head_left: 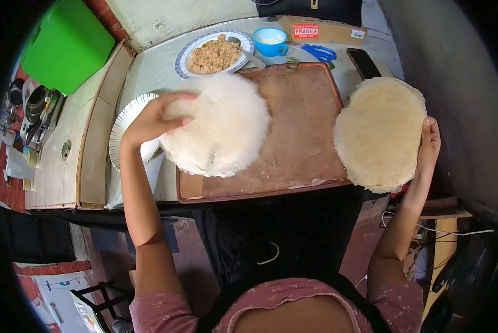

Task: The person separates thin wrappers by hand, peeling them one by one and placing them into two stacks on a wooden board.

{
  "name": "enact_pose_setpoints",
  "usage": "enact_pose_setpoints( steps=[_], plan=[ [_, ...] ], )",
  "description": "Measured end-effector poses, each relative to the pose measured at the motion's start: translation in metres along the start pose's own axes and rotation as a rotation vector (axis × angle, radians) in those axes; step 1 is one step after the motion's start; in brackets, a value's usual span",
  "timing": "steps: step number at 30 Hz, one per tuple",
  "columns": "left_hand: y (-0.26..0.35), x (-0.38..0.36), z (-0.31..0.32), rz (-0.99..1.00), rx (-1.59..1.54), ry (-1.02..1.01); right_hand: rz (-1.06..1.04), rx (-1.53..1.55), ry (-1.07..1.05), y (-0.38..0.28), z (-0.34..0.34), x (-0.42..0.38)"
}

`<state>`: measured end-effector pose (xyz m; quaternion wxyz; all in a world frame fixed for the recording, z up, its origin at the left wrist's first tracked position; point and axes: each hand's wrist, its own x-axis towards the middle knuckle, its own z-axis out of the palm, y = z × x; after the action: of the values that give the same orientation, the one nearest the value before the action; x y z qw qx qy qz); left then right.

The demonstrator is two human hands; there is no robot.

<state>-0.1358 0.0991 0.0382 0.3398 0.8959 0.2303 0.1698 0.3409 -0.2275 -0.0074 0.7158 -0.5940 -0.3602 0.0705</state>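
My left hand pinches the left side of a white, round, thin wrapper, which is slightly blurred and covers the left part of a brown board. With my right hand I grip the right edge of a yellowish round stack of wrappers, held past the board's right side; the fingers behind it are hidden. Partly under my left wrist is a white paper plate with a fluted rim. Beyond the board, a blue-rimmed plate carries a minced filling and a spoon.
At the back stand a blue cup with pale contents, blue-handled scissors, a FRAGILE-labelled box and a black bag. A phone lies behind the wrapper stack. A wall bounds the right; a green tub stands left.
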Motion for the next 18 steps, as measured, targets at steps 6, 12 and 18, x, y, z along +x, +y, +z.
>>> enact_pose_setpoints(
  steps=[6,12,18],
  plan=[
    [-0.019,-0.016,0.006,-0.149,0.251,0.113,-0.031,0.023,-0.013,-0.02,0.021,-0.006],
    [0.037,-0.012,0.036,-0.05,0.456,0.338,-0.107,0.201,-0.193,-0.055,0.059,-0.01],
    [0.098,-0.001,0.137,0.062,-0.634,0.123,-0.009,0.413,-0.086,-0.069,0.094,-0.022]
  ],
)
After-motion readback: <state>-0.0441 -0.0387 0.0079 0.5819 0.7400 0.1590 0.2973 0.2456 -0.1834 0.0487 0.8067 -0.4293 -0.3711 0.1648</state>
